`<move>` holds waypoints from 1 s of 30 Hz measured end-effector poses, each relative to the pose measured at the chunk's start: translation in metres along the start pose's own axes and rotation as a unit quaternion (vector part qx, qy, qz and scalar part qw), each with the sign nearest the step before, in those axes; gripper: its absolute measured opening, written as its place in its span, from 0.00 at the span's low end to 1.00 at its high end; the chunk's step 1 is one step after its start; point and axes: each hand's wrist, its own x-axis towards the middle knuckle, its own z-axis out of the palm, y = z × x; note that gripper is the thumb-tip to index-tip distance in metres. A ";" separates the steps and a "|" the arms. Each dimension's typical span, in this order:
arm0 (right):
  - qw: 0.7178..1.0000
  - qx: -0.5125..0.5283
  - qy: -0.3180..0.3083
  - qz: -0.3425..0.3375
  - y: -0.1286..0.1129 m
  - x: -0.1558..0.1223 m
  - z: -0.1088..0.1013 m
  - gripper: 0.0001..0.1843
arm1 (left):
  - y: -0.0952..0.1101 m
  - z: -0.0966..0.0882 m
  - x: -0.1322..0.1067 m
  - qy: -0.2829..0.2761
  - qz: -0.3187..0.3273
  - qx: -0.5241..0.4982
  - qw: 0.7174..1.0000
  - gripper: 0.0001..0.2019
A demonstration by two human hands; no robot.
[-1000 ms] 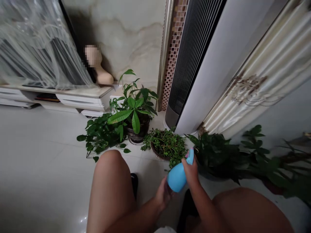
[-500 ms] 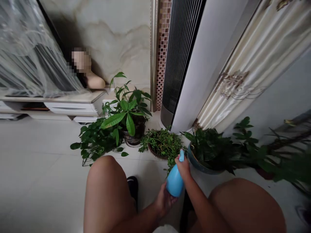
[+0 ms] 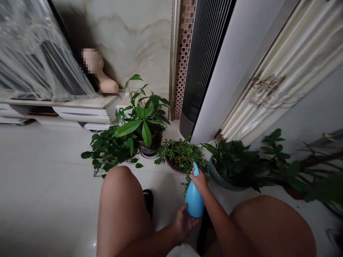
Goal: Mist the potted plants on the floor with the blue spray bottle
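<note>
A light-blue spray bottle (image 3: 194, 200) is held between my knees, its nozzle end up and pointing toward the plants. My right hand (image 3: 199, 180) is wrapped around its neck and trigger. Under and beside the bottle's base, my left hand (image 3: 184, 222) supports it with curled fingers. Just beyond the nozzle sits a low round pot of small-leaved trailing greenery (image 3: 184, 155). To its left stands a dark pot (image 3: 150, 144) with a broad-leaved plant (image 3: 146, 123). On the right is a blue-grey pot (image 3: 218, 175) with dark leafy growth.
A tall floor-standing air conditioner (image 3: 214, 89) rises behind the pots, beside a cream curtain (image 3: 257, 100). At left, a low cabinet (image 3: 80, 113) carries a veiled screen and a mannequin head (image 3: 107, 85). Another leafy plant (image 3: 109, 150) spreads over the tiled floor (image 3: 53, 178).
The bottle has turned slightly more upright, its nozzle shifting left, with both hands still on it. The whole view has shifted a little.
</note>
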 end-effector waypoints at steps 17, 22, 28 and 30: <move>0.997 0.004 -0.053 -0.061 -0.010 -0.022 0.025 0.25 | 0.011 -0.005 0.004 0.065 0.026 0.034 0.997 0.32; 0.997 -0.012 -0.053 -0.058 -0.012 -0.022 0.027 0.19 | 0.005 -0.013 0.009 0.056 0.020 0.019 0.998 0.30; 0.997 -0.024 -0.056 -0.054 -0.013 -0.024 0.028 0.12 | -0.005 -0.026 0.021 0.000 0.018 -0.011 1.000 0.32; 0.996 -0.022 -0.063 -0.056 -0.013 -0.024 0.028 0.13 | -0.006 -0.026 0.023 0.020 0.040 -0.028 0.999 0.31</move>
